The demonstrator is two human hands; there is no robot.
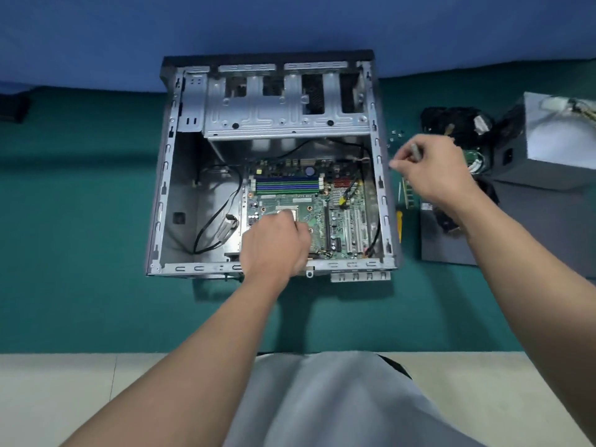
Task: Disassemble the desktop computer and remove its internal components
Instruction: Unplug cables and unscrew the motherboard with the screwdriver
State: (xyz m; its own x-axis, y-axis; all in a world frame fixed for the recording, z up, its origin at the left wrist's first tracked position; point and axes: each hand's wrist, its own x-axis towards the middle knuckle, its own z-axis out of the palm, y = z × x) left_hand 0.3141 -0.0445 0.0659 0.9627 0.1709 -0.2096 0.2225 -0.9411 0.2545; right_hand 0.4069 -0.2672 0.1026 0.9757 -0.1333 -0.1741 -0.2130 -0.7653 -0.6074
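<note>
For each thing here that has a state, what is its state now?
computer case, open, lying flat on the green mat
motherboard, inside the case
drive cage, appears empty
power supply, out of the case, on the mat
left hand, curled on the motherboard, grip unclear
right hand, holds a thin metal tool
screws, loose on the mat

Hands: left hand [274,243] and right hand [435,169], both bare.
Arms: left forearm [193,350] and right forearm [532,269], bare from the wrist to the picture's near edge.
Clothing: plain light grey cloth [338,401] at near centre, smooth with soft folds; which garment is unclear.
Trim: a narrow dark strip [396,366] along the cloth's upper right edge.
</note>
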